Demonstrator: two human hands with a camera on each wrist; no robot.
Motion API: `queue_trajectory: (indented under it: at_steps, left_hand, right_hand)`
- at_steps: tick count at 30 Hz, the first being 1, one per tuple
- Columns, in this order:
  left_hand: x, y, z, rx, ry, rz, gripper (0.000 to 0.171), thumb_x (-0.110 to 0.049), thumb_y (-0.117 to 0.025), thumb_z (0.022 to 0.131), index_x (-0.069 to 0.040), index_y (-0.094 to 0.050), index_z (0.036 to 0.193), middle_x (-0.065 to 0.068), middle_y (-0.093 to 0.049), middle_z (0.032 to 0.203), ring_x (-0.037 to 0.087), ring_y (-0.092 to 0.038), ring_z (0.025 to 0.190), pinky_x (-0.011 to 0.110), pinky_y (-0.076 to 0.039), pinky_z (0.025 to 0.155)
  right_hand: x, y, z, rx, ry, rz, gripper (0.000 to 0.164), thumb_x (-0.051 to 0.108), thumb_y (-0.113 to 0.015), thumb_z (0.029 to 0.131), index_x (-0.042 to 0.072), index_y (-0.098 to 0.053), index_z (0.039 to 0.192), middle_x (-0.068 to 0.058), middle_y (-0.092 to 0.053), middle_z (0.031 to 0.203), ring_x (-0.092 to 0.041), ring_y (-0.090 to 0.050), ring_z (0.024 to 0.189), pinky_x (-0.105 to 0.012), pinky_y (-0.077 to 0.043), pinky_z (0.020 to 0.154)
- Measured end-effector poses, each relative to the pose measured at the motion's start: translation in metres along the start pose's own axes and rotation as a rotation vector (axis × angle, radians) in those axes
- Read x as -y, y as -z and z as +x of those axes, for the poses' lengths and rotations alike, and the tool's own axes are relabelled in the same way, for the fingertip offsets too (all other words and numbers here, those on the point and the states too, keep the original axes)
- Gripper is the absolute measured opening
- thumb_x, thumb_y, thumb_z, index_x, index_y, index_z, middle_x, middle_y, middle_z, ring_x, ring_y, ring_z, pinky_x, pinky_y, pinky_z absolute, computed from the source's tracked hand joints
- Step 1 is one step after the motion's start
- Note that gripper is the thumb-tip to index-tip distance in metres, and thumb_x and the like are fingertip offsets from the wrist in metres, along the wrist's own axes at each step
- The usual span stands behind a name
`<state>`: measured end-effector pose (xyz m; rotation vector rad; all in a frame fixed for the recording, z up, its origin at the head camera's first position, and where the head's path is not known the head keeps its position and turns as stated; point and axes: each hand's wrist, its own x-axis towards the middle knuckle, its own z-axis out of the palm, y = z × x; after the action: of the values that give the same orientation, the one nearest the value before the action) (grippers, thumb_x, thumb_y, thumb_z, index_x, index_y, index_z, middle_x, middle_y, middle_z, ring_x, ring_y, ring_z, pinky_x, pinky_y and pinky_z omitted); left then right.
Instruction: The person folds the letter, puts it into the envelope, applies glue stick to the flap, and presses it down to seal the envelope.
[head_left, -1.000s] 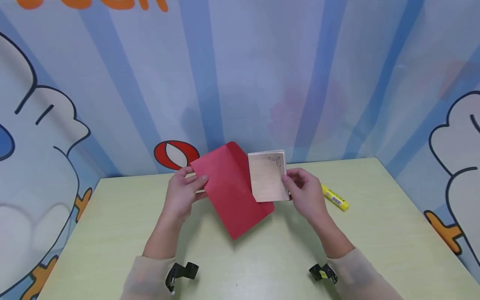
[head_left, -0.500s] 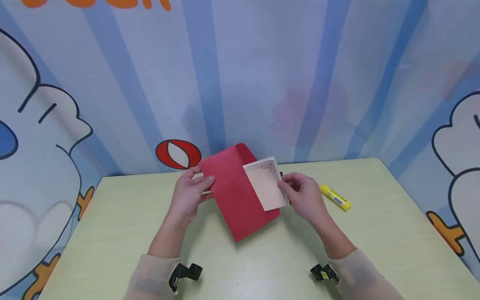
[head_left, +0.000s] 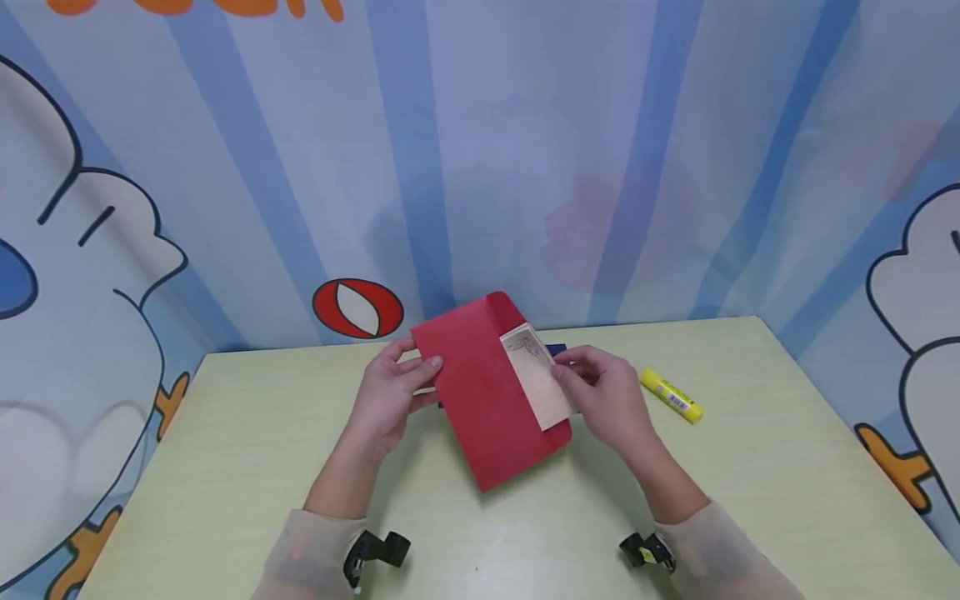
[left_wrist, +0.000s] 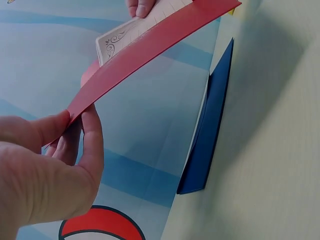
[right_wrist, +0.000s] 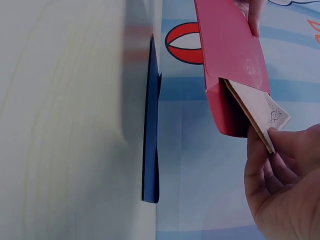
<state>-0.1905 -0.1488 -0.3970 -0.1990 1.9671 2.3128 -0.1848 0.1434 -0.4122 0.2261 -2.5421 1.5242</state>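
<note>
A red envelope (head_left: 480,392) is held tilted above the table, its flap folded open toward the right. My left hand (head_left: 393,392) grips its left edge, thumb on the front and fingers behind. My right hand (head_left: 607,396) pinches the outer edge of a stack of cream paper sheets (head_left: 536,375) with a scroll design in one corner. In the right wrist view the stack (right_wrist: 257,107) sits partly inside the envelope's mouth, its outer part still showing. The stack's inner part is hidden by the envelope's front (right_wrist: 232,47).
Behind the red envelope a dark blue envelope (left_wrist: 207,130) lies on the table by the wall. A yellow glue stick (head_left: 671,396) lies right of my right hand. The pale table (head_left: 247,467) meets a printed blue backdrop (head_left: 495,167) at its back edge.
The paper stack has tilted and slid deeper into the red envelope. My left hand has brought the envelope a little to the right, while the right hand stays nearly in place.
</note>
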Motion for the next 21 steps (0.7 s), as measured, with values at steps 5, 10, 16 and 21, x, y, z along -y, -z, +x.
queue_trajectory:
  at_steps: [5,10,16,21]
  left_hand:
    - [-0.0001,0.0012,0.0,0.043,0.006,-0.018,0.044,-0.018,-0.073,0.103,-0.015,-0.059,0.144,0.012,-0.075,0.123,0.027,-0.076,0.104,0.037,-0.063,0.087]
    - [-0.0007,-0.0004,-0.0013,0.064,0.011,-0.021,0.042,-0.023,-0.071,0.104,-0.017,-0.06,0.145,0.012,-0.074,0.124,0.028,-0.075,0.106,0.038,-0.062,0.088]
    - [0.0011,-0.0045,-0.0038,0.118,0.031,0.034,0.045,-0.026,-0.069,0.106,-0.019,-0.058,0.149,0.013,-0.073,0.126,0.029,-0.075,0.106,0.038,-0.063,0.086]
    - [0.0018,-0.0053,-0.005,0.153,0.026,0.034,0.046,-0.02,-0.069,0.106,-0.015,-0.056,0.149,0.015,-0.073,0.126,0.029,-0.076,0.105,0.038,-0.063,0.086]
  right_hand:
    - [-0.0012,0.0013,0.0013,-0.023,-0.042,0.044,0.018,0.021,-0.074,0.102,0.011,-0.076,0.118,-0.007,-0.076,0.099,-0.024,-0.07,0.084,-0.031,-0.06,0.064]
    - [-0.0004,0.0007,0.0022,-0.049,-0.076,0.071,0.02,0.021,-0.075,0.102,0.01,-0.076,0.118,-0.008,-0.076,0.1,-0.024,-0.07,0.086,-0.029,-0.06,0.066]
    - [0.0027,0.0001,0.0022,-0.089,-0.124,0.128,0.02,0.02,-0.074,0.103,0.006,-0.076,0.117,-0.013,-0.076,0.099,-0.025,-0.068,0.084,-0.027,-0.058,0.064]
    - [0.0033,-0.001,0.0016,-0.089,-0.126,0.143,0.02,0.019,-0.075,0.102,0.006,-0.076,0.117,-0.013,-0.076,0.1,-0.025,-0.07,0.084,-0.028,-0.061,0.066]
